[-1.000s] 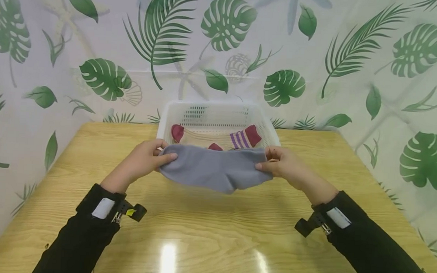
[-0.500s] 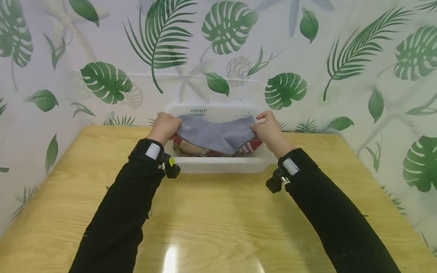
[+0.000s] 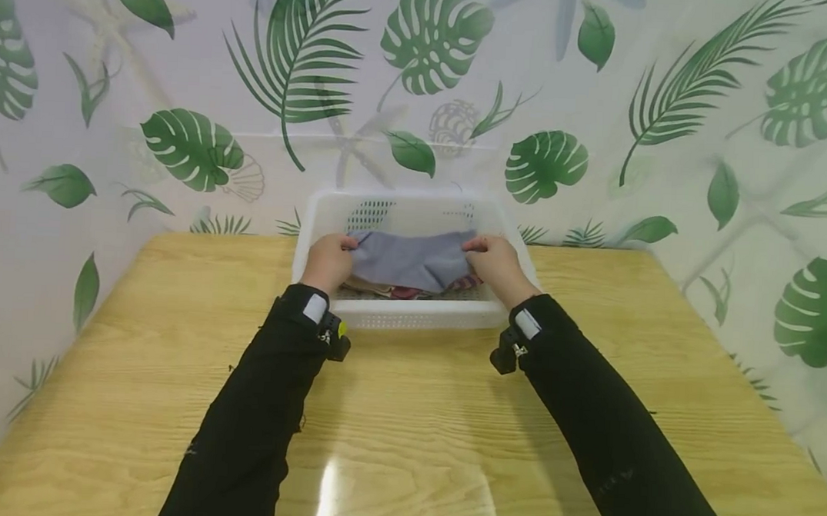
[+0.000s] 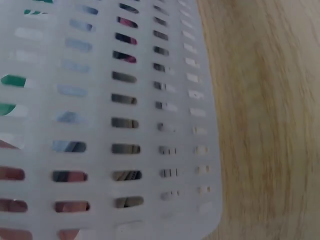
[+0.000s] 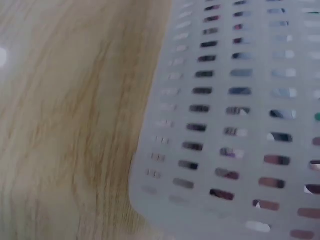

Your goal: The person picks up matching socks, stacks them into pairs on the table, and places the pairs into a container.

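A blue-grey sock lies stretched sideways within the white plastic basket, on top of other socks. My left hand pinches its left end, and my right hand pinches the right end. Beneath it, parts of a purple-striped sock and dark red fabric show. In both wrist views the slotted basket wall blocks most of the sight of the hands; only skin-toned patches and bits of cloth appear through the slots.
The basket stands at the back of a wooden table, close to a leaf-printed cloth backdrop. Its front wall rises between my forearms. Black sleeves with wrist cameras cross the table.
Both hands have carried the blue-grey sock forward from in front of the basket, over its front rim, then lowered it onto the other socks inside, which it now mostly covers.
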Available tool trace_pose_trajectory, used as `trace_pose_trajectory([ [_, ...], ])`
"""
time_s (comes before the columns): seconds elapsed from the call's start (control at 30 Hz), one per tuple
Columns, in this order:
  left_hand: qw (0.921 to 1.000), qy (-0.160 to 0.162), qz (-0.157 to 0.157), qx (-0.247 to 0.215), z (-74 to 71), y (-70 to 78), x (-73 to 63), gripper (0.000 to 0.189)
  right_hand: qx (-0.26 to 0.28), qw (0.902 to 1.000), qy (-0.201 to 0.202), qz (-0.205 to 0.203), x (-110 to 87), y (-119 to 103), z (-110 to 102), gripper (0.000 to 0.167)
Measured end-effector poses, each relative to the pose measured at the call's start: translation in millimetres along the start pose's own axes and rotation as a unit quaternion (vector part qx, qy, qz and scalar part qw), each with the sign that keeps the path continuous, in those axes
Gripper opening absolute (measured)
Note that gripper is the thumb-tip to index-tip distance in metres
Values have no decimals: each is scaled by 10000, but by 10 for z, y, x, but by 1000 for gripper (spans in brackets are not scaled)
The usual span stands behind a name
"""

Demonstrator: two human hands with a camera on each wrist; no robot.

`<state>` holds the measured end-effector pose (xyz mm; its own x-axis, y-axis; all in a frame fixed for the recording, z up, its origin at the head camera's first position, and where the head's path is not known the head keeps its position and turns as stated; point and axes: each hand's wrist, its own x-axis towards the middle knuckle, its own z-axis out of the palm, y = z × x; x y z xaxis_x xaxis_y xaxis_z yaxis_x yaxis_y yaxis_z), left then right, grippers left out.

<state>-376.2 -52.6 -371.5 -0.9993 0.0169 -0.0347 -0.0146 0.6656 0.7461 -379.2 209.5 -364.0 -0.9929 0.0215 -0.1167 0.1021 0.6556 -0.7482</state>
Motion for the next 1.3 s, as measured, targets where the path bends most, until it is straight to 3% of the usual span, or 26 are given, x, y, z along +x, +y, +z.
trace_pose_trajectory([
  [0.13, 9971, -197, 383, 625, 3, -7, -9, 32, -1075, 9937, -239, -231, 4, -5, 30, 37],
  [0.3, 9878, -662, 454, 1334, -4, -32, -43, 16, -1990, 9779, -623, -167, 2, -30, 77, 39],
  [0.4, 9835, -854, 475, 1523, 5, -45, -69, 31, -2445, 9670, -682, -223, -10, -33, 113, 16],
  [0.53, 9851, -528, 560, 1536, 8, -5, -97, 34, -2847, 9562, -137, -663, -30, -38, 123, 22],
  [0.57, 9854, -380, 598, 1548, 6, 12, -101, 34, -2836, 9555, -16, -812, -40, -47, 118, 18],
  [0.67, 9815, -219, 834, 1708, 2, 51, -110, 33, -2734, 9527, -247, -1301, -42, -57, 119, 23],
  [0.73, 9729, -559, 1085, 1962, 12, 56, -108, 33, -2677, 9493, -855, -1410, -48, -60, 126, 35],
  [0.8, 9602, -1222, 1268, 2168, 25, 49, -116, 34, -2711, 9422, -1457, -1322, -63, -60, 137, 39],
  [0.87, 9476, -1886, 1285, 2235, 40, 35, -134, 36, -2878, 9328, -1775, -1244, -85, -55, 152, 40],
  [0.93, 9384, -2307, 1126, 2312, 44, 22, -159, 38, -2966, 9294, -1872, -1148, -114, -56, 170, 39],
  [1.1, 9384, -2562, 429, 2280, 49, -7, -209, 42, -3097, 9256, -2011, -835, -147, -55, 234, 38],
  [1.2, 9410, -2563, 291, 2189, 44, 0, -181, 43, -3160, 9240, -2022, -743, -107, -52, 224, 39],
  [1.3, 9577, -1949, 461, 2066, 17, 11, -100, 32, -3154, 9253, -1809, -1081, -23, -48, 202, 39],
])
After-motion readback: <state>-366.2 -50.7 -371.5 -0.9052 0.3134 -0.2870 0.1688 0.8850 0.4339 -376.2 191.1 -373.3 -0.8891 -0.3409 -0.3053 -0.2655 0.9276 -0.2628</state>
